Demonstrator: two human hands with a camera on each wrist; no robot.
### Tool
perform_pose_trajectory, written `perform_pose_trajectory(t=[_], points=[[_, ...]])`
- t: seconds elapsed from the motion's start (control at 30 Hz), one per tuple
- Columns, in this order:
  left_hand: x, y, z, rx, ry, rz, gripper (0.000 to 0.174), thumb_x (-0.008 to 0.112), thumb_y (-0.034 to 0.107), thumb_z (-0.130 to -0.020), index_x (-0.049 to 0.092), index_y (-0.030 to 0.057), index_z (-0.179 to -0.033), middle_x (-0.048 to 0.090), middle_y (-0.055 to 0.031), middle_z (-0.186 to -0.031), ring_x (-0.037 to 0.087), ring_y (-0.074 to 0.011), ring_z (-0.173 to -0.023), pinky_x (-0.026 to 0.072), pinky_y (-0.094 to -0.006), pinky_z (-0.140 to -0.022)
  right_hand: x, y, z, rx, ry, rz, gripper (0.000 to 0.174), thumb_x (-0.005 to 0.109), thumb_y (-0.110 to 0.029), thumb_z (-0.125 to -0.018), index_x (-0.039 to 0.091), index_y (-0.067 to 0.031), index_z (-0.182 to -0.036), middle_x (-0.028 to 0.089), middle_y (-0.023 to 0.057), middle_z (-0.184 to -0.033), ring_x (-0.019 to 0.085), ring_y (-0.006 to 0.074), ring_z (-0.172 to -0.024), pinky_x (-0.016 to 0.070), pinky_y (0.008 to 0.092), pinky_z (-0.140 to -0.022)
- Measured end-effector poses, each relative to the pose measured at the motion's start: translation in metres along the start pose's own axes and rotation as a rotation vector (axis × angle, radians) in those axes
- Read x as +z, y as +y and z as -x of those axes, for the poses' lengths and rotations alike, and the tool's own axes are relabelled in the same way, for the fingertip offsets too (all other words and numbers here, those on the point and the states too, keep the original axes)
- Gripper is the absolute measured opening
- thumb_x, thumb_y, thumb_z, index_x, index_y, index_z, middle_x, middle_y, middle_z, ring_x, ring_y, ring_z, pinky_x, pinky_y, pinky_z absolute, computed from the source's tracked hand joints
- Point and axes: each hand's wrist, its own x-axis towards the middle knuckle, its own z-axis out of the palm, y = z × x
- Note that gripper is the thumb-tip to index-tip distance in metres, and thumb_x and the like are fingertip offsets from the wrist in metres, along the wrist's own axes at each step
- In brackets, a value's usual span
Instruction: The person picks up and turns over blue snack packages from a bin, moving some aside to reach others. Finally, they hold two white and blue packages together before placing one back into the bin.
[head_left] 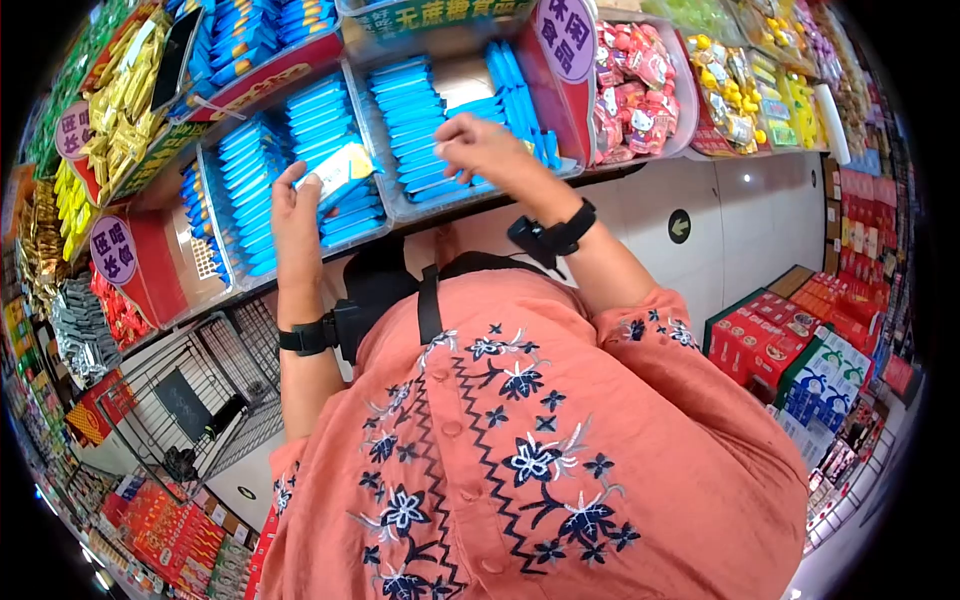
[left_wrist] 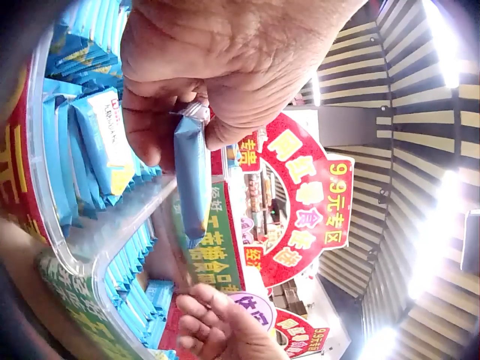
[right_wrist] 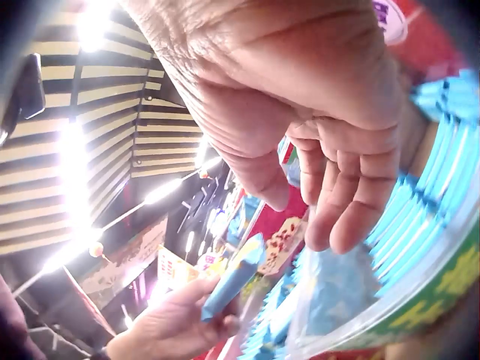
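My left hand (head_left: 297, 225) pinches one end of a blue snack packet (head_left: 345, 172) with a white and yellow face, above the left clear bin (head_left: 262, 268) of blue packets. In the left wrist view, thumb and fingers grip the crimped end of this packet (left_wrist: 193, 180), which points away from the palm. Over the neighbouring bin of blue packets (head_left: 408, 125) hovers my right hand (head_left: 490, 155). Its fingers are loosely bent with nothing between them, as the right wrist view shows of the hand (right_wrist: 315, 127) near the bin's clear wall.
Pink packs (head_left: 635, 95) and yellow toy-topped packs (head_left: 735, 90) stand to the right of the bins. Gold-wrapped snacks (head_left: 125, 90) lie at the left. A wire shopping cart (head_left: 200, 390) is at lower left, stacked red boxes (head_left: 760, 335) at right.
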Motion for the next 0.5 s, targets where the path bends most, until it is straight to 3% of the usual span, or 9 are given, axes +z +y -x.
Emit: perform_pose_trajectory(t=[0.13,0.23,0.33,0.5], points=[[-0.016,-0.012,-0.009,-0.025,0.065,-0.007,0.045,0.061,0.029,-0.098,0.053,0.002,-0.134,0.062,-0.0077,-0.112,0.061,-0.0138,-0.099,0.0548,-0.0272,-0.071,-0.059,0.024,0.0,0.013,0.251,0.261,0.037,0.068,-0.023,-0.091,0.06,0.0023,-0.116,0.067,0.0108,-0.093,0.069,0.0206,-0.079,0.0557,0.0334,-0.065],[-0.021,-0.014,-0.011,-0.029,0.089,-0.016,0.045,0.061,0.028,-0.098,0.051,0.0004,-0.133,0.061,-0.0072,-0.108,0.06,-0.0134,-0.096,0.0544,-0.0268,-0.07,-0.093,0.044,0.004,-0.182,0.435,0.812,0.033,0.069,-0.019,-0.088,0.062,0.0019,-0.112,0.068,0.0173,-0.094,0.07,0.0288,-0.08,0.0552,0.0388,-0.07],[-0.024,-0.015,-0.011,-0.017,0.091,-0.061,0.046,0.06,0.024,-0.098,0.048,-0.003,-0.134,0.06,-0.0065,-0.1,0.06,-0.0127,-0.091,0.0537,-0.0258,-0.067,-0.103,0.059,0.005,-0.175,0.383,0.896,0.028,0.068,-0.019,-0.084,0.063,0.0009,-0.102,0.067,0.0233,-0.095,0.065,0.042,-0.091,0.0514,0.0492,-0.08],[-0.025,-0.017,-0.009,-0.023,0.148,-0.022,0.046,0.06,0.023,-0.099,0.048,-0.0034,-0.134,0.062,-0.0088,-0.103,0.061,-0.0134,-0.091,0.0547,-0.0262,-0.066,-0.099,0.065,0.004,-0.188,0.409,1.028,0.02,0.064,-0.018,-0.085,0.064,-0.0031,-0.099,0.064,0.022,-0.097,0.063,0.043,-0.092,0.0502,0.0519,-0.08]])
